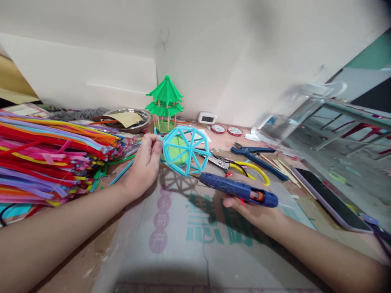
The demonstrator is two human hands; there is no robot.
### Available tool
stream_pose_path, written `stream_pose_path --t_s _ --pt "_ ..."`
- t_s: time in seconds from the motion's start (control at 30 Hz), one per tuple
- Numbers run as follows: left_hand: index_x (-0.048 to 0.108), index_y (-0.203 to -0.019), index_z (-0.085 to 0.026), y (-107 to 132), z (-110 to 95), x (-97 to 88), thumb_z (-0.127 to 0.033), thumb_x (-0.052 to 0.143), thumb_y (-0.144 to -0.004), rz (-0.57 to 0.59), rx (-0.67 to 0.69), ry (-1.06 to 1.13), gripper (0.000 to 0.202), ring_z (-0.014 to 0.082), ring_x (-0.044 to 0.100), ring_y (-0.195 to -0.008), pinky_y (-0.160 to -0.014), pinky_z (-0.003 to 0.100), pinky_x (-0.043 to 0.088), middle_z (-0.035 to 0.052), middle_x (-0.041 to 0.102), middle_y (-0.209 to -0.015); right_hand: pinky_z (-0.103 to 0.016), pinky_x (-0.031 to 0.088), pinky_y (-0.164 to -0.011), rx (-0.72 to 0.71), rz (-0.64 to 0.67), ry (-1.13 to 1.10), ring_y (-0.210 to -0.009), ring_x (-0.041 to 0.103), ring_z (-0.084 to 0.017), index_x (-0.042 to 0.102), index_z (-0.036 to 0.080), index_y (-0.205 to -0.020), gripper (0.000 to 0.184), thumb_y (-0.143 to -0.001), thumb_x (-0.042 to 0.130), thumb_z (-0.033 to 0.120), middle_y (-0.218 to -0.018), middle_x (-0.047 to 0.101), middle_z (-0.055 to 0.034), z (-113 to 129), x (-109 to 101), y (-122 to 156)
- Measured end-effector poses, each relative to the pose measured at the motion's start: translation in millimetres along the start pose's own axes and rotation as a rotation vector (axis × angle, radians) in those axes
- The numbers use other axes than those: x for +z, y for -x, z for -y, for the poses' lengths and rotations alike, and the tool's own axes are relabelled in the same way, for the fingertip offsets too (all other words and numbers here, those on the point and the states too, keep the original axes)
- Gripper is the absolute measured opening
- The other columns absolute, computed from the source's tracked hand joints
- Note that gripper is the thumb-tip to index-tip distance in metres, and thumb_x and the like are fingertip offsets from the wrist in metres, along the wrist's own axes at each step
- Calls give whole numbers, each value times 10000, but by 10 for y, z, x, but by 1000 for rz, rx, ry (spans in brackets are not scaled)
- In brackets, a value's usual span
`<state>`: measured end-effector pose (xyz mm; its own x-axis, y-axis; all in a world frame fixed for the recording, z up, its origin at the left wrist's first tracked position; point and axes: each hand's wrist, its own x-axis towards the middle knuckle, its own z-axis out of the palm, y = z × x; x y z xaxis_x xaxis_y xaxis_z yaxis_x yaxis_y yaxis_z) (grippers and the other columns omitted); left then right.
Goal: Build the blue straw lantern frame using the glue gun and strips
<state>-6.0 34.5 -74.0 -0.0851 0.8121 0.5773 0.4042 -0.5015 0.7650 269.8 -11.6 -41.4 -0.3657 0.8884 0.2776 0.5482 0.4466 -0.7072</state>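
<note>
My left hand pinches the left edge of a light-blue wheel-shaped frame, built from pipe cleaners with spokes, and holds it up over the table. A pale green disc shows through its left part. In my right hand is a dark blue hot glue gun, its fingers wrapped round the handle and mostly hidden beneath the body. The nozzle points left, at the frame's lower rim; whether it touches, I cannot tell. Just behind the frame stands a green two-tiered pavilion model on thin wooden posts.
Bundles of coloured pipe cleaners fill the left side. A metal bowl, a small digital timer and two red-rimmed round tins stand behind. Yellow-handled scissors, blue pliers, wooden sticks, a phone and a clear pitcher lie right.
</note>
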Motion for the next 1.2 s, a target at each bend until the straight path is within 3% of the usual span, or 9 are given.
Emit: stream_pose_path --t_s 0.2,0.33,0.7,1.2 --pt "450 -986 -236 -6 -14 -4 -387 385 -1048 -9 17 -12 176 159 498 -795 -750 296 434 0 492 -873 -333 492 -499 21 38 -92 -553 627 -210 531 265 -678 618 -707 608 878 -594 663 -32 47 8 -26" --pt "455 -985 -235 -17 6 1 -410 393 -1049 -16 44 -12 197 154 504 -793 -747 290 435 -4 498 -872 -333 473 -494 24 2 -10 -540 594 -197 549 261 -664 627 -718 588 885 -575 633 -19 4 31 -6" --pt "457 -978 -226 -37 65 9 -506 386 -1052 -38 134 -13 298 156 530 -774 -715 303 463 1 519 -856 -312 412 -456 34 -56 138 -512 567 -188 556 251 -671 466 -764 723 676 -566 596 -4 -46 35 16" --pt "462 -972 -229 -48 56 4 -561 376 -1040 -41 141 -37 350 158 536 -766 -708 306 481 -2 522 -845 -333 462 -503 16 -52 191 -566 618 -211 621 257 -639 409 -748 773 621 -600 636 -17 -23 -16 29"
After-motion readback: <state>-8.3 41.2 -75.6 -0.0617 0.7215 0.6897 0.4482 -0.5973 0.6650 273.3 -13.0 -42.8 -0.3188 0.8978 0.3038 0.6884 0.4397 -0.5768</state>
